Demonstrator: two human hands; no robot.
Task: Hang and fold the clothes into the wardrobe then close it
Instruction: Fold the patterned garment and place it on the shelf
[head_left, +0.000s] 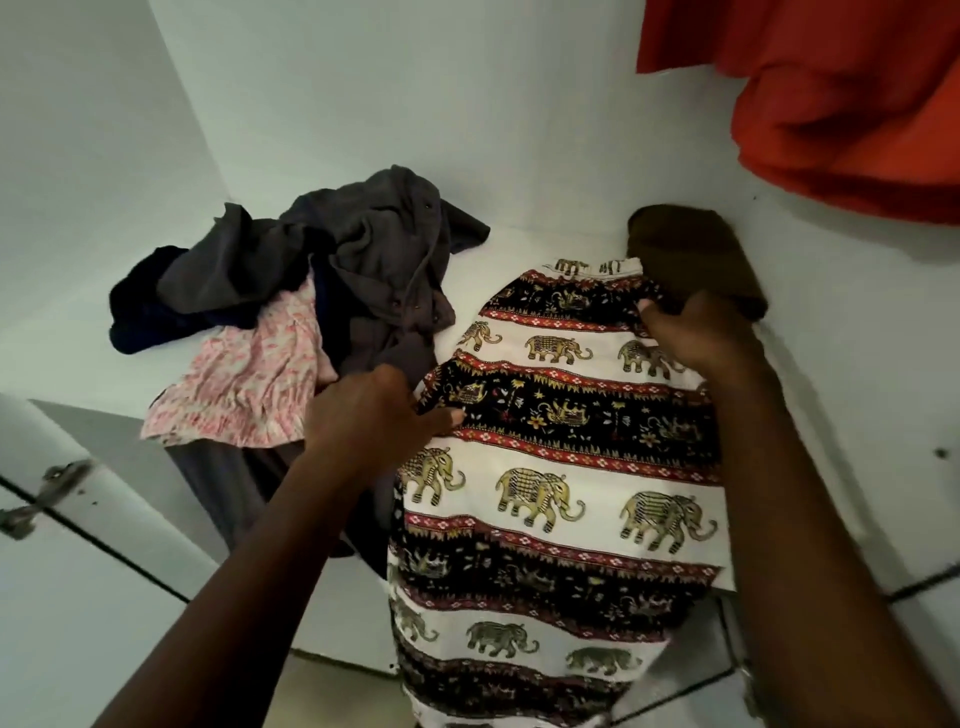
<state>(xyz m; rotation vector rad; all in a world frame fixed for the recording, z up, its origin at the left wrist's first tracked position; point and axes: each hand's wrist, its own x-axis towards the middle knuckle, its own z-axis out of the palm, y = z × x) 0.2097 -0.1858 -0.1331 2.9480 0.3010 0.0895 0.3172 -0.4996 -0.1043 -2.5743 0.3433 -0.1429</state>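
An elephant-print garment (561, 483) in white, black and red lies spread on the white wardrobe shelf (524, 244), its lower part hanging over the front edge. My left hand (374, 415) pinches its left edge. My right hand (696, 332) grips its upper right edge, next to a folded brown cloth (691, 254) in the back right corner. A heap of unfolded clothes lies at the left: a grey buttoned shirt (374, 260), a pink floral piece (249, 384) and a dark navy item (140, 306).
A red garment (831, 93) hangs at the top right inside the wardrobe. The white wardrobe walls close in at the back and left. A door with a metal hinge (47, 493) stands at the lower left.
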